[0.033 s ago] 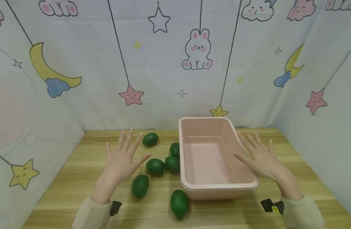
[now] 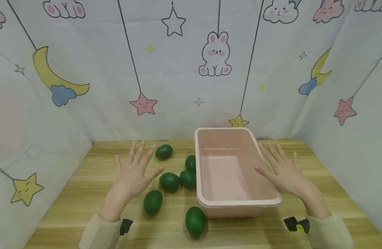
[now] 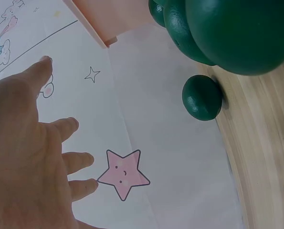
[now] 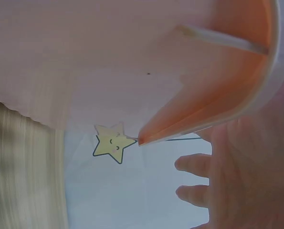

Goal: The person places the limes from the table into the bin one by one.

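Nothing has visibly moved since the earlier frame. At lower left of the head view, the left hand is spread beside six green fruits, which lie on the bench around lower centre. At lower right, the right hand, also spread, overlaps the rim of a pink tub; contact is unclear. Fruits look dark, glossy, oval; the tub, pale with rounded corners.

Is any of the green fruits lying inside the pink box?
No, the six visible green fruits lie on the table outside the pink box.
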The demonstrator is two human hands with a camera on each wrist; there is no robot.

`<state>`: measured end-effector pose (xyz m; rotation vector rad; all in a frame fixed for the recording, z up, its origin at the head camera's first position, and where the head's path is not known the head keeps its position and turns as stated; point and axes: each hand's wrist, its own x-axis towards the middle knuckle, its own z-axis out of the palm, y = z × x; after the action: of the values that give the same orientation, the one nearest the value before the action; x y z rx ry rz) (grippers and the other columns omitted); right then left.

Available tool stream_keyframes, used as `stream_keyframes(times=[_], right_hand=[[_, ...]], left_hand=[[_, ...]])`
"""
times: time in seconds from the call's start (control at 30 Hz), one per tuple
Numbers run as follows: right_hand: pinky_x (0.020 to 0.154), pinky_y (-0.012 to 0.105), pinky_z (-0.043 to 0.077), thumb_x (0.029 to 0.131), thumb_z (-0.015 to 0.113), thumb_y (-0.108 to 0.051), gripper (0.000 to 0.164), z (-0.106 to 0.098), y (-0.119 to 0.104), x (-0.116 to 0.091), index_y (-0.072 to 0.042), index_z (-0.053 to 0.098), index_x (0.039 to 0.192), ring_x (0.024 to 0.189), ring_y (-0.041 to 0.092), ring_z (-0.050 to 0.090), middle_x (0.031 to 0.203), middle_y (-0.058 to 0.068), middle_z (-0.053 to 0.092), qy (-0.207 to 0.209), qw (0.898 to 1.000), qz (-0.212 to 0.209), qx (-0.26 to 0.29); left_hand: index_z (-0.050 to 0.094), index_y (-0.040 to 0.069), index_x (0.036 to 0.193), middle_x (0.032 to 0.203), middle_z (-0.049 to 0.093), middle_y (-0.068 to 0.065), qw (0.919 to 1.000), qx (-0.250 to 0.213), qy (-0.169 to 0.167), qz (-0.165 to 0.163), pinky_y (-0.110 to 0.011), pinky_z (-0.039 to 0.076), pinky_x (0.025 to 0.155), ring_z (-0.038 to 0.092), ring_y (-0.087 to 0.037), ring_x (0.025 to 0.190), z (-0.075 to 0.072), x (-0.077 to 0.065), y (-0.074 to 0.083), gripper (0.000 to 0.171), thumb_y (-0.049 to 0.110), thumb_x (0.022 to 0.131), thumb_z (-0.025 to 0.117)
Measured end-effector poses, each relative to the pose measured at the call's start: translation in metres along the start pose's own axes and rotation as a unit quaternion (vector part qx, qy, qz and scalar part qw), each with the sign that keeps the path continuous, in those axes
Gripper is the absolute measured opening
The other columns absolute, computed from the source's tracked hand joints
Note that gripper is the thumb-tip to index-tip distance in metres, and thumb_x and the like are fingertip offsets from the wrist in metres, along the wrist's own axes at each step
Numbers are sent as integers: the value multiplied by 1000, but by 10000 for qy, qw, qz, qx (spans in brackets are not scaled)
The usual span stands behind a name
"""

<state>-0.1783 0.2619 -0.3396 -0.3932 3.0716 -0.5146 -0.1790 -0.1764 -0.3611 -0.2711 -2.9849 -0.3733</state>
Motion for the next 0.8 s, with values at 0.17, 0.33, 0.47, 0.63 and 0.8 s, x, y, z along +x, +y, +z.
stream_keyframes(times=[0.17, 0.33, 0.47, 0.63, 0.8], right_hand=[[102, 74, -18, 97, 38, -57, 75, 0, 1, -1, -29, 1, 155, 146, 46, -8, 161, 18, 0, 20, 10000, -17, 54], [103, 75, -16, 97, 38, -57, 73, 1, 2, -2, -30, 3, 155, 146, 49, -2, 161, 19, 2, 36, 9998, -20, 174], [103, 77, -9, 98, 38, -56, 71, 2, 4, -3, -28, 7, 155, 144, 52, 7, 160, 22, 8, 35, 9995, -4, 322], [104, 78, 1, 98, 40, -55, 69, 5, 5, -5, -23, 17, 155, 142, 51, 18, 157, 24, 20, 91, 9990, -54, 437], [105, 75, 13, 99, 42, -49, 66, 7, 5, -6, -20, 21, 154, 139, 51, 27, 154, 24, 29, 330, 9975, -256, 569]], left_hand=[[9, 33, 155, 164, -2, -6, 10000, -21, 13, 27, -77, -9, 105, -9, -32, 151, 1, -2, 0, 80, 71, 90, 37], [10, 31, 155, 164, -2, -6, 10000, -88, 3, 40, -76, -10, 105, -8, -33, 150, 2, -3, 0, 81, 70, 90, 37], [9, 32, 155, 164, -2, -5, 9999, -102, -4, 37, -76, -9, 105, -8, -32, 151, 3, -4, 1, 80, 71, 90, 37], [10, 31, 155, 164, 0, -6, 9998, -152, 14, 90, -77, -7, 105, -7, -32, 151, 6, -6, 3, 79, 69, 91, 38], [13, 30, 155, 164, 1, -7, 9995, -286, 29, 130, -78, -4, 105, -5, -34, 151, 7, -9, 5, 78, 66, 92, 40]])
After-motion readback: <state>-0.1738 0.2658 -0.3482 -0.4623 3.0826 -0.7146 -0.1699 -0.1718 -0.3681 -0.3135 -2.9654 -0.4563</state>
